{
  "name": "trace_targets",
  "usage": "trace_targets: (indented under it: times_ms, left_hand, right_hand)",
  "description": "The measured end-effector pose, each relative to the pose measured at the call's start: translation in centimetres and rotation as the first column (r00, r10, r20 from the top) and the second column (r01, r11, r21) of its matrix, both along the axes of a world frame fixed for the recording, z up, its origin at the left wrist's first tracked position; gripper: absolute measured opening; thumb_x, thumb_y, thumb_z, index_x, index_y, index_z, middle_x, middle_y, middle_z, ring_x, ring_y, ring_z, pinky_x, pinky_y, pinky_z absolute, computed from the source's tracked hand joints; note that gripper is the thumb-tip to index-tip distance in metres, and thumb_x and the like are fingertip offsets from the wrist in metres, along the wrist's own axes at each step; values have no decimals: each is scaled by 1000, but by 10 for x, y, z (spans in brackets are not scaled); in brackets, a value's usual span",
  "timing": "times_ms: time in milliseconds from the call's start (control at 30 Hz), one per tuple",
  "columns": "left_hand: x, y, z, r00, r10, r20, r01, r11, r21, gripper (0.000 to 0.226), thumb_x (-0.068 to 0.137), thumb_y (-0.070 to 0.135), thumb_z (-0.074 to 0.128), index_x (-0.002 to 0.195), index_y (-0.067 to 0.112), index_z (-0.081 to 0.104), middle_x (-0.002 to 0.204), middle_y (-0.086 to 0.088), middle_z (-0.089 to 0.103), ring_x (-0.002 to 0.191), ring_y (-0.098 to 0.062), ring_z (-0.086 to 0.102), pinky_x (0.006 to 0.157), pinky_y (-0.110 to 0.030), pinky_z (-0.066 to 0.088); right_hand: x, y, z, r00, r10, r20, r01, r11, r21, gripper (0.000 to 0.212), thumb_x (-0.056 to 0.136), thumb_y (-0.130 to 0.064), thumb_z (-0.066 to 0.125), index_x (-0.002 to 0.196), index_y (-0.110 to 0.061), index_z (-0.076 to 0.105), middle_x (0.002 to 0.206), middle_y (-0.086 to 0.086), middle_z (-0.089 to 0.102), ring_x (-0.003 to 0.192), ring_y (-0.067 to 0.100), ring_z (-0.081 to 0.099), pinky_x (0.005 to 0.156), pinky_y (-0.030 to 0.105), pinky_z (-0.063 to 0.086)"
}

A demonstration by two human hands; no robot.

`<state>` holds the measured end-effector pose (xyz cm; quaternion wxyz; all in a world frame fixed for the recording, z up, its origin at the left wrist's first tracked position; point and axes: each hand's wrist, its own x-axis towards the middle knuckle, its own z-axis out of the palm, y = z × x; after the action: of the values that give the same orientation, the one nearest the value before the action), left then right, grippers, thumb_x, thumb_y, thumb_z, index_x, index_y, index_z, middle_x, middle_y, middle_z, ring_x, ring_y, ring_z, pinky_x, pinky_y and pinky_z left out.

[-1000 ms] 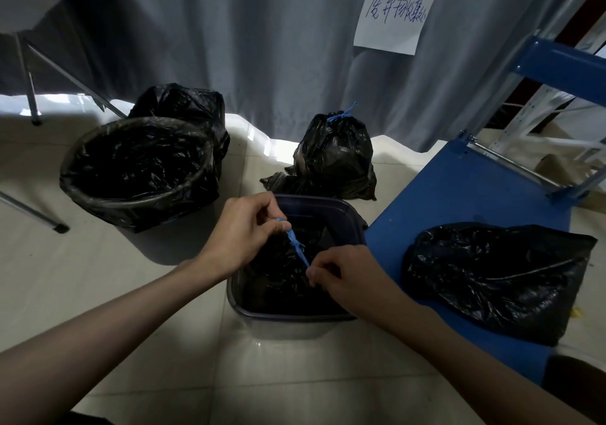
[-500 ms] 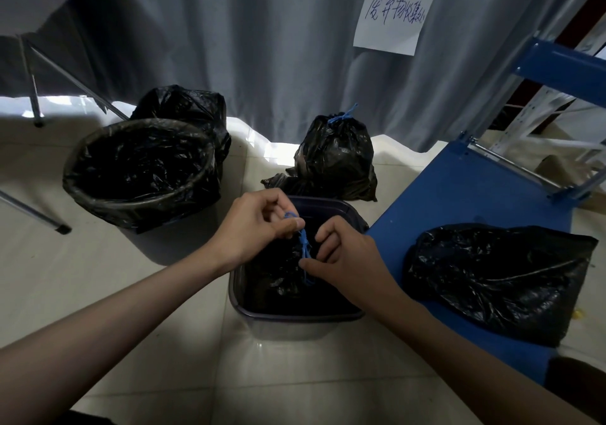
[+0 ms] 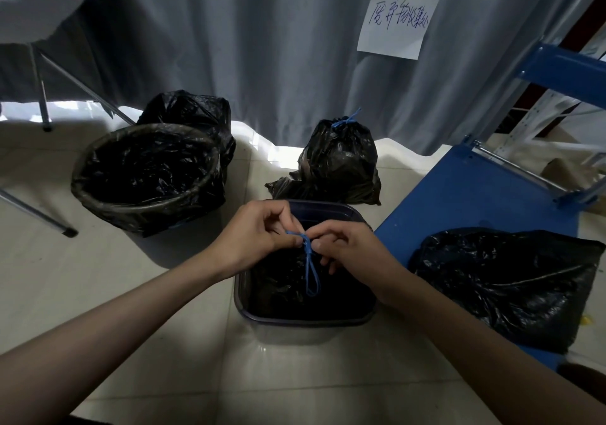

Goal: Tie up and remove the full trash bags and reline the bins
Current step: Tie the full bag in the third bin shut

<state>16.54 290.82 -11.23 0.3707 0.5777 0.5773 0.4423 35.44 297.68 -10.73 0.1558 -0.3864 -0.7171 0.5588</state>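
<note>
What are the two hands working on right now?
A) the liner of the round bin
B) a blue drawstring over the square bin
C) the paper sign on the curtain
B: the left hand and right hand both pinch the blue drawstring above the bag in the square bin.

The scene is dim overall. Daylight seeps in low at the far side, under the hem of the grey curtain (image 3: 262,47), and leaves bright, blown-out patches on the pale floor tiles (image 3: 108,280) there. The round bin (image 3: 147,178) casts a soft shadow toward the near side. Faint glare sits on the tile just in front of the rectangular bin (image 3: 305,323). Black plastic swallows detail, showing only small glints. Wide-angle distortion bends the blue shelf frame (image 3: 564,70) at right; corners darken and edges soften slightly.
</note>
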Motion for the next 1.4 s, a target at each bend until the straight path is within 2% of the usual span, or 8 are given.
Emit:
trace_targets:
  times_ms: [333, 700, 767, 867, 967, 1200, 1333, 1400]
  left_hand:
    - [8, 1, 2, 996, -60, 59, 63, 997, -43, 30, 77, -6, 77, 62, 10, 55, 84, -8, 74, 69, -11, 65, 65, -20, 50]
    - [8, 3, 0, 999, -2, 41, 4, 998, -59, 15, 76, -5, 78, 81, 0, 65, 82, -19, 70, 65, -16, 59, 63, -25, 48]
    - [6, 4, -2, 1000, -2, -8, 2, 999, -45, 16, 80, -1, 75, 92, 10, 73, 84, -14, 71, 66, -18, 61, 66, -29, 49]
    - [4, 5, -4, 996, 12, -86, -14, 999, -30, 17, 82, 3, 74, 91, 18, 79, 88, -1, 72, 76, -23, 69, 75, -38, 54]
    - [5, 5, -2, 996, 27, -90, -32, 998, -58, 17, 83, 2, 72, 89, 17, 79, 86, -3, 74, 79, -23, 71, 81, -41, 57]
    - [6, 3, -4, 998, 47, -39, -51, 992, -117, 27, 88, -6, 61, 84, 17, 74, 85, -13, 74, 78, -28, 73, 84, -48, 58]
    - [2, 1, -7, 982, -11, -187, -7, 996, -94, 29, 78, -1, 70, 83, 27, 74, 71, -5, 70, 58, -6, 58, 61, -22, 48]
    - [5, -1, -6, 959, -24, -282, 11, 999, -47, 23, 75, 5, 79, 82, 26, 74, 74, 8, 71, 64, 0, 63, 65, -18, 51]
  right_hand:
    - [-6, 4, -3, 993, -41, 115, 36, 998, 44, 12, 95, -9, 55, 93, -9, 67, 74, 2, 62, 63, 3, 57, 55, 17, 47]
    - [-7, 3, -9, 936, -346, -61, 348, 937, 26, 8, 93, -8, 55, 99, -13, 55, 76, 8, 71, 61, 19, 65, 53, 29, 53]
    - [-3, 1, -4, 944, -314, 101, 299, 944, 139, 8, 89, -21, 63, 88, -13, 59, 70, 6, 68, 59, 16, 62, 54, 30, 53]
    - [0, -12, -1, 936, -171, 306, 62, 940, 334, 38, 84, -47, 71, 63, -15, 63, 53, -3, 58, 50, 7, 52, 48, 18, 42]
    - [-7, -27, -2, 882, -115, 457, -112, 891, 440, 53, 79, -64, 67, 62, -14, 64, 56, 0, 62, 50, 7, 53, 49, 18, 39]
    - [-12, -25, 0, 861, -116, 495, -184, 837, 515, 24, 93, -33, 60, 80, -13, 66, 74, 0, 62, 69, 16, 60, 57, 28, 44]
    - [-9, -23, -1, 874, -70, 480, -210, 838, 504, 25, 99, -34, 54, 85, -17, 64, 75, -3, 59, 69, 14, 57, 63, 30, 48]
    - [-7, -24, -2, 878, -58, 476, -220, 834, 507, 24, 100, -35, 51, 82, -20, 58, 75, -5, 56, 69, 12, 56, 62, 28, 45]
